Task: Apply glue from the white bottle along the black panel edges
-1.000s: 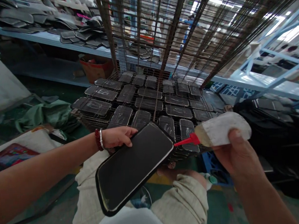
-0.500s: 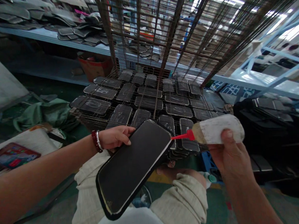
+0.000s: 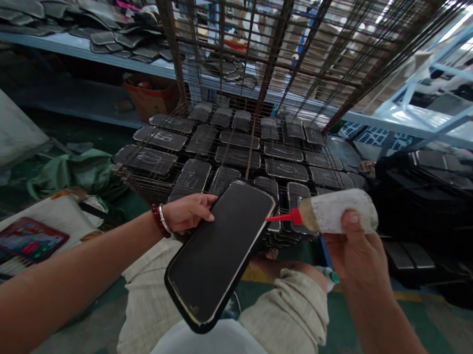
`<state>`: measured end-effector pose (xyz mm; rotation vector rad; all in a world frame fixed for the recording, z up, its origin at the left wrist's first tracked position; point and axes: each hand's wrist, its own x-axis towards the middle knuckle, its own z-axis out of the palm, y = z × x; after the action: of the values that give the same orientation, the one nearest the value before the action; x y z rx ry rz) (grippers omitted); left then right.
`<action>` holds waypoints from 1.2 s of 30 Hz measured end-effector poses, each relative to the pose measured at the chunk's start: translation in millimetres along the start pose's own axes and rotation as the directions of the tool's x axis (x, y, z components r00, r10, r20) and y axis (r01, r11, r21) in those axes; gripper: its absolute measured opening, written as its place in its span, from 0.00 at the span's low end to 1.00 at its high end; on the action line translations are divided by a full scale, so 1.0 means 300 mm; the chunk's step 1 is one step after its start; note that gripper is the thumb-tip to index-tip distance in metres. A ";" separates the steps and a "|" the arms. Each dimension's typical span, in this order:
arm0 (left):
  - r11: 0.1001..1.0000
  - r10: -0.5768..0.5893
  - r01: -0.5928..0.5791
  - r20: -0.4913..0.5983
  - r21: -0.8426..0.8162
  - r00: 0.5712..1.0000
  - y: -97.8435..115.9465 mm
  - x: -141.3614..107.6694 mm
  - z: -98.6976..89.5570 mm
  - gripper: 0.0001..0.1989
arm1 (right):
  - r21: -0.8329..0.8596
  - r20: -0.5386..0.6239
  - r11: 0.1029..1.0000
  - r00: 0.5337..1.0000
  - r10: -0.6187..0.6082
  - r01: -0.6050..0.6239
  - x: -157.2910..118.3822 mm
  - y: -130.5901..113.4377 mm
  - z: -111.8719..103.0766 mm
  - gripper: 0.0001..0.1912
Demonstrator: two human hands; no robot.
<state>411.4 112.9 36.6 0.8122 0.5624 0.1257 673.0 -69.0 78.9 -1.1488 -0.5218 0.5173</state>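
Matte black rounded panel [image 3: 221, 252] pinched by left hand [image 3: 188, 212]; right hand [image 3: 355, 247] grips crusted white squeeze bottle [image 3: 335, 212].

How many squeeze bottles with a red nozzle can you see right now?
1. The squeeze bottle is in the right hand, its red tip at the edge of the black panel held by the left hand.

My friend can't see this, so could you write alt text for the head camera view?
A person's left hand holds a flat black panel tilted over their lap, while the right hand aims a white squeeze bottle with a red nozzle at its top corner. Behind, a wire rack holds rows of similar dark panels.
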 end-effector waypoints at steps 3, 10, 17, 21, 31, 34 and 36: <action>1.000 0.005 -0.005 -0.037 -0.013 0.999 -0.002 0.007 -0.002 0.25 | -0.008 -0.013 1.000 1.000 0.028 -0.028 -0.028 0.003 0.010 0.18; 0.998 0.030 -0.033 -0.061 -0.050 0.998 -0.012 0.022 -0.018 0.24 | -0.003 0.004 0.996 0.996 0.088 -0.088 -0.090 0.027 0.007 0.21; 0.995 0.060 -0.063 -0.049 -0.077 0.997 -0.022 0.030 -0.039 0.23 | 0.016 0.060 0.991 0.990 0.131 -0.132 -0.146 0.058 -0.006 0.24; 0.994 0.057 -0.064 -0.079 -0.093 0.995 -0.023 0.033 -0.046 0.25 | 0.013 0.062 0.976 0.975 0.214 -0.216 -0.183 0.062 -0.013 0.26; 0.984 0.079 -0.114 -0.237 -0.138 0.968 -0.023 0.032 -0.051 0.26 | 0.007 0.109 0.972 0.967 0.231 -0.233 -0.233 0.076 -0.030 0.29; 0.974 0.102 -0.160 -0.322 -0.158 0.941 -0.020 0.028 -0.041 0.26 | 0.014 0.082 0.973 0.970 0.230 -0.232 -0.244 0.071 -0.032 0.29; 0.965 0.110 -0.189 -0.377 -0.179 0.919 -0.018 0.026 -0.037 0.24 | 0.009 0.031 0.975 0.975 0.221 -0.221 -0.251 0.070 -0.036 0.29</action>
<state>411.7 118.8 23.2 0.6235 0.8219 0.4799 619.5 -117.2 46.5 -1.1953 -0.4174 0.7297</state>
